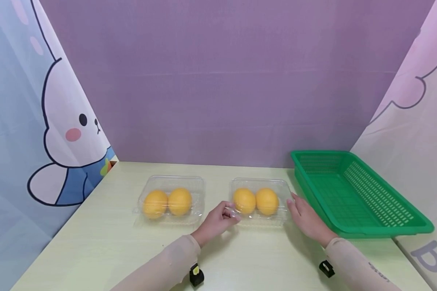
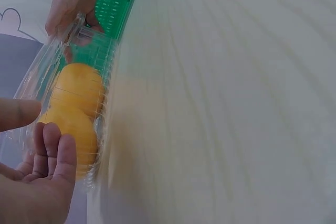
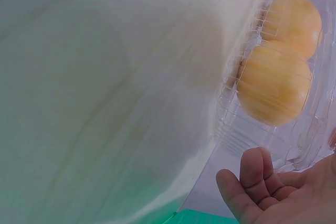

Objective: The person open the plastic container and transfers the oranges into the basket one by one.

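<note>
In the head view, a clear box (image 1: 258, 183) with two round orange fruits (image 1: 245, 201) inside is flanked on the table (image 1: 102, 246) by the left hand (image 1: 217, 221) at its near left corner and the right hand (image 1: 308, 221) at its right end. A similar filled box (image 1: 198, 188) is seen to the left, a green basket (image 1: 378, 232) to the right. Dark lettering (image 1: 378, 271) on the right sleeve (image 1: 353, 258) is too small to be read; lower right, a large purple letter (image 1: 435, 264) is followed by one cut off.

In the left wrist view, the left fingers are bent; whether the box's edge is pinched cannot be told.

In the right wrist view, the right fingers are held relaxed beside the box, which is cropped.
</note>
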`<state>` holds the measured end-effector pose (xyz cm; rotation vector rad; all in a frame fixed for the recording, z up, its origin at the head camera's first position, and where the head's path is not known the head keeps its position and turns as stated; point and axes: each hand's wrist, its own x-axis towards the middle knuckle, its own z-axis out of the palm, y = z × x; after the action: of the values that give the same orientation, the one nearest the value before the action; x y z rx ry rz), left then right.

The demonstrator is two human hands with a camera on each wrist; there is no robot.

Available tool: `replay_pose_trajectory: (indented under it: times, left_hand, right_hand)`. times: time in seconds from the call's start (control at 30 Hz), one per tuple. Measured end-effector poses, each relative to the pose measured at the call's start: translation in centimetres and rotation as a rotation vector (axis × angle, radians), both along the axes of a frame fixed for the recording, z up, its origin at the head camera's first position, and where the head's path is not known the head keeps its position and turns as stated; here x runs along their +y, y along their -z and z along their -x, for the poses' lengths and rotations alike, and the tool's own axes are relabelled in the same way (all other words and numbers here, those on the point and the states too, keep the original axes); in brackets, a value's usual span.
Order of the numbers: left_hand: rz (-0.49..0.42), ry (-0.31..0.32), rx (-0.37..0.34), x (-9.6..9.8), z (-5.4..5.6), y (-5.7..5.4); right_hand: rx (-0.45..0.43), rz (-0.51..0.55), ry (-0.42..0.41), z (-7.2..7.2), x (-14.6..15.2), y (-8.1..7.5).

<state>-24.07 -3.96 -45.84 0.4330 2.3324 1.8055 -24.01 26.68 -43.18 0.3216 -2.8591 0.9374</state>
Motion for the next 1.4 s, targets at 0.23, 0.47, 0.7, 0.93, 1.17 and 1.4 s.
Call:
replay_pose_trajectory:
  times: [0.23,0.47,0.7,0.93,1.17,1.4]
  left_hand:
    - [0.022,-0.014,0.01,0.06,0.14,-0.04]
    - [0.052,-0.037,0.027,0.25,0.2,0.14]
    - [0.063,-0.051,0.018,0.46,-0.03,-0.26]
    - [0.059,-0.054,0.012,0.52,-0.11,-0.28]
    - [0.043,-0.049,0.021,0.5,-0.2,-0.29]
    - [0.01,-0.043,0.002,0.49,-0.18,-0.25]
  right_hand:
    - [0.002,0.006,-0.004,-0.01,-0.01,0.04]
    - [-0.006,0.005,-0.006,0.06,-0.06,0.03]
    - [-0.004,0.001,-0.007,-0.08,-0.07,-0.1]
    - [-0.005,0.0,-0.008,0.04,0.02,0.09]
    - [-0.008,0.0,-0.003,0.14,0.05,0.16]
    - [-0.012,0.001,-0.003,0.0,-0.01,0.1]
